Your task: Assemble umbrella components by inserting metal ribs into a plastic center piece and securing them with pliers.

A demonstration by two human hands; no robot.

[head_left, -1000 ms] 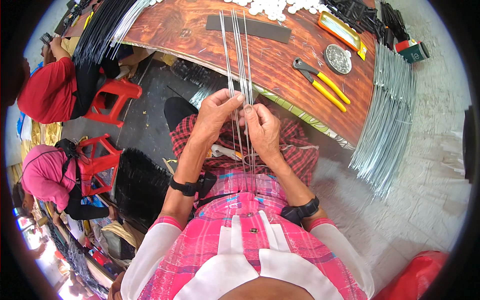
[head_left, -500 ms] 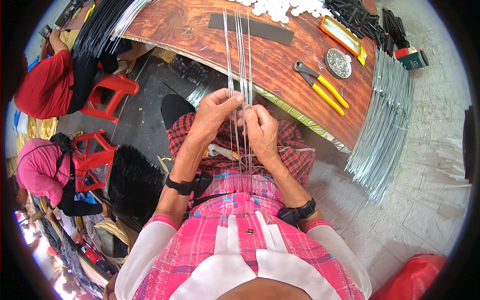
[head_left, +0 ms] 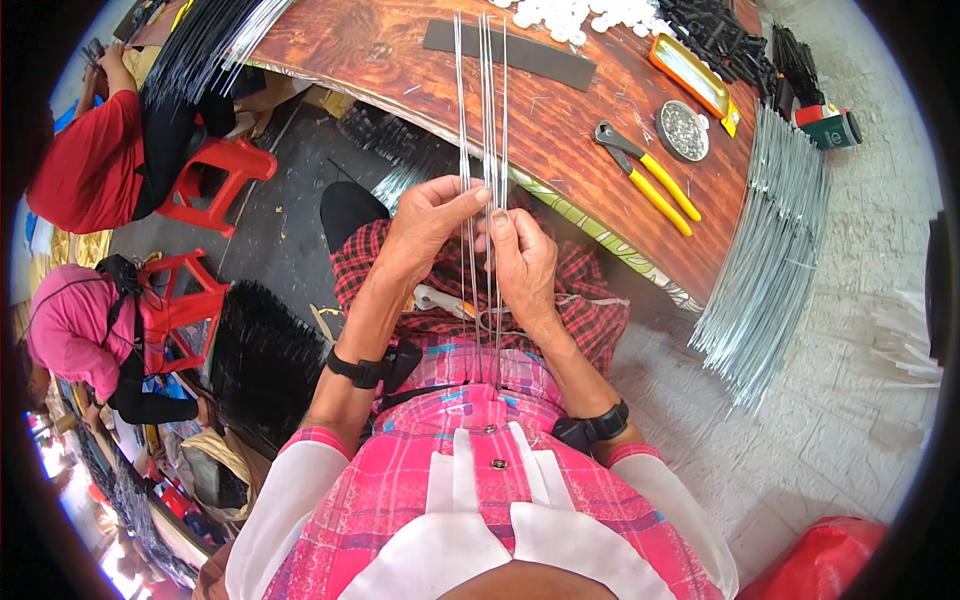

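Note:
Several thin metal rods (head_left: 488,110) stand lengthwise in front of me, their upper ends over the table and their lower ends near my waist. My left hand (head_left: 430,218) pinches them between thumb and fingers from the left side. Close beside it, my right hand (head_left: 522,250) is closed on the rods from the right, thumb on top. The rods are slightly fanned, with a gap between the left ones and the others. A white-handled tool (head_left: 440,302) lies on the checked cloth (head_left: 580,290) over my lap, partly behind the rods.
On the wooden table (head_left: 560,150) lie yellow-handled nippers (head_left: 648,180), a round dish of small clear pieces (head_left: 682,130), a dark flat strip (head_left: 510,52), an orange tray (head_left: 690,75) and white discs (head_left: 570,15). Bundled rods (head_left: 765,260) overhang its right edge. Two people sit left near red stools (head_left: 215,180).
My hands keep their hold on the rods and have hardly moved. The view has shifted slightly, so the table's things sit a little farther right and lower.

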